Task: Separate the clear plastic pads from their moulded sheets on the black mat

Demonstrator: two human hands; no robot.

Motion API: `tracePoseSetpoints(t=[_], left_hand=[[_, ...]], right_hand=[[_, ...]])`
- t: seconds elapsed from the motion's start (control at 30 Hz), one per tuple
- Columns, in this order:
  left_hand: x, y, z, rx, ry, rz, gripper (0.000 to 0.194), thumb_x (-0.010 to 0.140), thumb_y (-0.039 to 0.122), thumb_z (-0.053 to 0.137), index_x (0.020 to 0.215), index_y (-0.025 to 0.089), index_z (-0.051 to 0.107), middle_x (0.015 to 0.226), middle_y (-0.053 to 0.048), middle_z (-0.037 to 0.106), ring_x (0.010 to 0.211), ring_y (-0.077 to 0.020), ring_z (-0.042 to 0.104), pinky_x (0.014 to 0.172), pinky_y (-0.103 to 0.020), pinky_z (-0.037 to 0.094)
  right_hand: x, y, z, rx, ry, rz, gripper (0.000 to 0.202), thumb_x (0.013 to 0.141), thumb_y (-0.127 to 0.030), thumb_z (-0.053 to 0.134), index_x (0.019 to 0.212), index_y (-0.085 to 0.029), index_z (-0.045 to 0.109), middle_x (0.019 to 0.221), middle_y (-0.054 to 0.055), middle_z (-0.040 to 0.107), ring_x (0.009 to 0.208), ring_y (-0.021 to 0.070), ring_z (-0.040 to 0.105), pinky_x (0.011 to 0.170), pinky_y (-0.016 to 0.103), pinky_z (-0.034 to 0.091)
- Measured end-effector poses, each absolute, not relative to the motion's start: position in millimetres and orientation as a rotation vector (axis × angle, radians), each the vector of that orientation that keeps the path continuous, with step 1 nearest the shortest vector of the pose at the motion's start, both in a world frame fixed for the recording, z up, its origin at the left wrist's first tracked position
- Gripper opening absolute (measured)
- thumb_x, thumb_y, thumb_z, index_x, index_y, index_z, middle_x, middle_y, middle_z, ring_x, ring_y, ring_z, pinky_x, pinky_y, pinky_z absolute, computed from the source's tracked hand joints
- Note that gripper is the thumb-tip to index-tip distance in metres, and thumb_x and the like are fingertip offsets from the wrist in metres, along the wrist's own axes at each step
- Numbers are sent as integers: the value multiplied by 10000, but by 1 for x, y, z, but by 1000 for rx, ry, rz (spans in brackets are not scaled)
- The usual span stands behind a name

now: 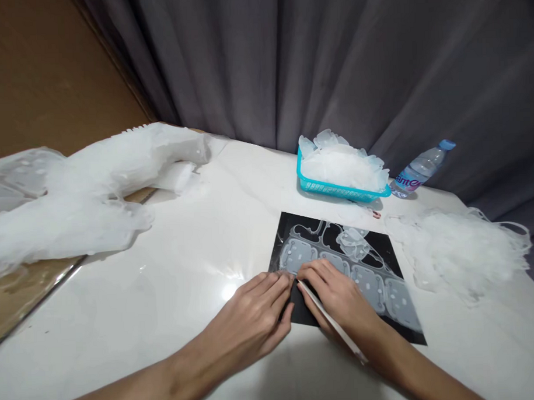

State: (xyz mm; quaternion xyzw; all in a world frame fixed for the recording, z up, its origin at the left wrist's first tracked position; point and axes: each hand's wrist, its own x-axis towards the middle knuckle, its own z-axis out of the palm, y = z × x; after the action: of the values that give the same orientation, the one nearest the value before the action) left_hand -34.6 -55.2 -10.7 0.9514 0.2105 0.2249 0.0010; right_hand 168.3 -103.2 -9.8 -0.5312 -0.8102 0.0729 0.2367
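A translucent, milky moulded sheet [367, 285] with rounded panels lies across a black mat [303, 311]. My left hand [264, 305] is closed at the sheet's near left edge, its bent fingertips pressed together there and the thumb lower down. Right beside it, my right hand [335, 291] grips a slim white stick-like tool [337, 329] that slants back under the palm toward the wrist. The tool's working tip is hidden at the fingertips, so its kind does not show. A small loose cluster of translucent pieces [354, 243] rests on the far part of the sheet.
A turquoise basket [337, 190] heaped with translucent pieces stands behind the mat, beside a tilted-looking water bottle [421, 168]. Tangled translucent scraps [465, 254] lie at right. Stacks of milky sheets [95, 171] cover the left, partly over brown cardboard. A grey curtain [244, 61] hangs behind the white table [177, 285].
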Motion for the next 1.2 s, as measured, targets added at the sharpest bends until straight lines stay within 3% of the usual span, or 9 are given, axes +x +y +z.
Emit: tracePoseSetpoints(t=[0.17,0.33,0.4,0.5,0.57,0.7,0.9,1.2], left_hand=[[-33,-55,-10,2937,676,699,299,969,165,491,1179,90,690,1160,-160,756,1043,-287,728,970,-444,577],[-36,-54,-8,2899,700,655,309,974,152,490,1211,93,679,1177,-152,746,1057,-286,715,991,-446,552],[-39,-52,-4,2757,752,647,286,992,174,490,1192,134,691,1156,-123,743,1055,-271,707,967,-427,549],[-39,-48,4,2441,920,610,259,1033,275,482,998,184,721,996,-67,739,920,-228,705,830,-358,545],[-34,-45,8,2223,1047,528,363,1044,405,481,864,196,717,844,-31,722,757,-197,678,703,-314,508],[-20,-36,6,1840,1106,445,424,1001,541,528,907,210,775,660,0,695,629,-181,642,604,-271,442],[-13,-30,-4,1625,946,576,379,980,503,579,924,191,787,840,-45,763,655,-163,642,672,-284,496],[-12,-32,2,1625,973,645,262,945,430,664,936,191,772,838,-33,756,707,-161,649,700,-278,504]], right_hand=[[168,-103,-11,-1468,-2275,158,147,1057,-162,434,1093,-206,570,1032,92,657,963,246,645,863,403,567],[168,-104,-19,-1497,-2256,68,286,1054,-164,460,1328,-194,535,1174,127,648,1073,277,645,889,423,582],[166,-104,-19,-1508,-2261,29,299,1044,-151,473,1330,-185,552,1163,133,653,1062,289,646,874,435,587],[165,-104,-11,-1485,-2191,65,246,1047,-147,472,1260,-160,596,1091,134,664,1009,278,654,865,433,590],[165,-105,-5,-1447,-2119,92,248,1051,-142,471,1266,-153,594,1086,133,662,1007,263,653,876,419,589],[166,-107,-1,-1411,-2059,73,268,1054,-131,457,1287,-179,582,1084,120,663,995,246,649,866,405,586],[165,-107,-6,-1442,-2039,83,223,1063,-153,446,1210,-189,609,1035,105,668,959,242,663,830,391,591],[166,-105,0,-1450,-2030,131,219,1071,-178,444,1202,-182,620,1053,106,668,980,240,667,860,394,591]])
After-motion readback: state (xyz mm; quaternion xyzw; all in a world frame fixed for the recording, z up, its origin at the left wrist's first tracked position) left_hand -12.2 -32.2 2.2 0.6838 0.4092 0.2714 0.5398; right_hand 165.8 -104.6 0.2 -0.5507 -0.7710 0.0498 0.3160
